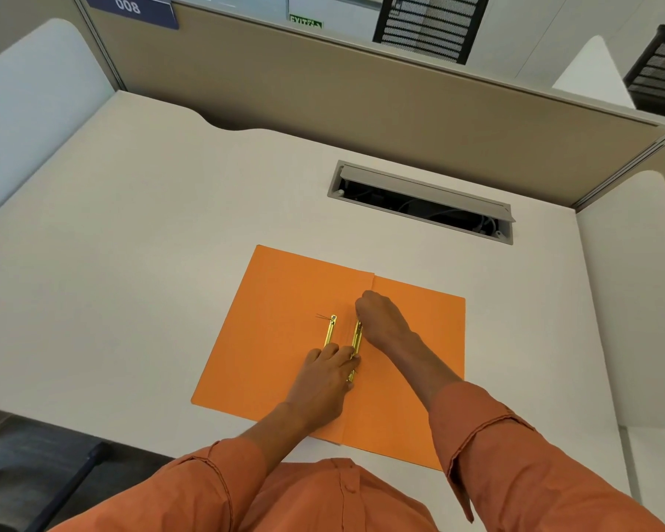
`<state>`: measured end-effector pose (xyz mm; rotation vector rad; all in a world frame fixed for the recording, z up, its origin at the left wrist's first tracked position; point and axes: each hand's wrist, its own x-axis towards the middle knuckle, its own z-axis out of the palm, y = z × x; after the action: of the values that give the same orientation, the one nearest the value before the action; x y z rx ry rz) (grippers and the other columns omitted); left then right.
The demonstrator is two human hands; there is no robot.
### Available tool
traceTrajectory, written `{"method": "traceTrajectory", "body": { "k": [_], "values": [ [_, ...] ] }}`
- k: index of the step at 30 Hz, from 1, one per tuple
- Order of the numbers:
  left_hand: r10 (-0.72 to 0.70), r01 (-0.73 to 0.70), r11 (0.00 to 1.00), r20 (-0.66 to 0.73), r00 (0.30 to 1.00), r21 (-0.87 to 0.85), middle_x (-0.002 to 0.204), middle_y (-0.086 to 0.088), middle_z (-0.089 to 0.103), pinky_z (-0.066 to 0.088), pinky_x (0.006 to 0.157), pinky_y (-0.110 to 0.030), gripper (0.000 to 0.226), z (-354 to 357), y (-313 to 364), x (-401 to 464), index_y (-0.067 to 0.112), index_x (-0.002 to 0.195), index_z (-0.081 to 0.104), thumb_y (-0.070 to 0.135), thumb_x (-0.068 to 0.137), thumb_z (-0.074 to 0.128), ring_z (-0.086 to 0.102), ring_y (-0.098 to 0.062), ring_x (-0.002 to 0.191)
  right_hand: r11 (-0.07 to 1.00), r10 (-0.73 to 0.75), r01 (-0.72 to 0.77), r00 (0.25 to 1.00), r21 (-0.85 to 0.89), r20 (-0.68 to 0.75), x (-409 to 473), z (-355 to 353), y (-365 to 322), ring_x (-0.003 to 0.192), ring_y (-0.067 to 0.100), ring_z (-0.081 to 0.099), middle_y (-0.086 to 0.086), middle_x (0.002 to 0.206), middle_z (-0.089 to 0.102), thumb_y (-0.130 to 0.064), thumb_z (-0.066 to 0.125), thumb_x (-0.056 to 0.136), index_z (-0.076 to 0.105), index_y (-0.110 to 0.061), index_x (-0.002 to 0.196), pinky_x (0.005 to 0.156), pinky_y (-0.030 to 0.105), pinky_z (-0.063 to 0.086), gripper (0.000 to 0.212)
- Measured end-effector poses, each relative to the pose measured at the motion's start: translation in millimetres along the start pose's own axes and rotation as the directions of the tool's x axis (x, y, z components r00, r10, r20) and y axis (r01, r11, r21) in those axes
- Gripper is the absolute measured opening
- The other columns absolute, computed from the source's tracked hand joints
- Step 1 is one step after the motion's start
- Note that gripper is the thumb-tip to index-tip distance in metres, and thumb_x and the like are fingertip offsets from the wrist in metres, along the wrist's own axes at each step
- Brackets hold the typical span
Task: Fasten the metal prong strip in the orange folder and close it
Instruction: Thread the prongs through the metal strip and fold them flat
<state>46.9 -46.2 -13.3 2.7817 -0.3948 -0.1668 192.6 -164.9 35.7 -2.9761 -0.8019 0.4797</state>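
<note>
Both hands work at the fold of the open orange folder (285, 301), near the desk's (131, 224) front edge. Left hand (325, 372) lies flat, fingers spread narrow, pinning the near end of the prong strip (357, 339). Right hand (381, 320) curls over its far end; grip hidden, cannot tell. Second gold bar (330, 332) lies just beside, loose. Risks: strip skews if left hand lifts early; thin prongs bend crooked; loose bar slides when cover closes.
</note>
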Motion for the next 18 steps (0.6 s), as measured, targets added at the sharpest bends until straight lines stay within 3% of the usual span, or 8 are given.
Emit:
{"method": "traceTrajectory", "body": {
  "k": [5,11,13,16,18],
  "values": [
    [0.002,-0.002,1.000,-0.006,1.000,0.013,0.136,0.007,0.061,0.054,0.092,-0.039,0.050,3,-1,0,0.022,0.137,0.063,0.037,0.090,0.071,0.058,-0.024,0.120,0.998,-0.004,0.002,0.999,0.064,0.037,4,-6,4,0.099,0.034,0.069,0.016,0.112,0.068,0.005,0.064,0.094,0.074,-0.002,0.105,0.077,0.038,0.056,0.017],
    [-0.003,0.003,1.000,-0.001,1.000,0.015,0.137,0.006,0.060,0.053,0.092,-0.040,0.051,4,-2,0,0.022,0.138,0.062,0.038,0.091,0.069,0.057,-0.024,0.121,0.921,0.153,-0.161,0.987,0.354,0.052,13,-11,12,0.104,0.027,0.067,0.014,0.100,0.077,-0.001,0.075,0.089,0.082,-0.002,0.091,0.086,0.041,0.059,0.007],
    [-0.004,0.004,1.000,0.002,1.000,0.015,0.138,0.006,0.060,0.053,0.093,-0.040,0.052,4,-1,0,0.022,0.139,0.061,0.038,0.091,0.069,0.057,-0.024,0.122,0.884,0.194,-0.203,0.979,0.422,0.065,14,-13,15,0.094,0.024,0.071,0.013,0.093,0.080,-0.004,0.082,0.084,0.084,-0.002,0.088,0.085,0.040,0.061,0.005],
    [-0.008,0.007,1.000,0.011,1.000,0.007,0.141,0.005,0.059,0.052,0.096,-0.040,0.053,3,-1,-1,0.021,0.142,0.059,0.037,0.092,0.068,0.055,-0.024,0.125,0.778,0.265,-0.289,0.956,0.557,0.127,12,-13,21,0.062,0.018,0.070,0.016,0.080,0.080,-0.002,0.087,0.079,0.084,0.000,0.083,0.077,0.038,0.065,0.006],
    [-0.008,0.008,1.000,0.017,1.000,0.008,0.142,0.005,0.058,0.052,0.097,-0.040,0.053,2,-1,-1,0.021,0.143,0.058,0.037,0.093,0.067,0.055,-0.024,0.127,0.687,0.320,-0.349,0.933,0.637,0.165,10,-14,23,0.059,0.022,0.070,0.018,0.078,0.079,0.001,0.088,0.076,0.083,0.002,0.082,0.074,0.039,0.066,0.008]
  ]
}}
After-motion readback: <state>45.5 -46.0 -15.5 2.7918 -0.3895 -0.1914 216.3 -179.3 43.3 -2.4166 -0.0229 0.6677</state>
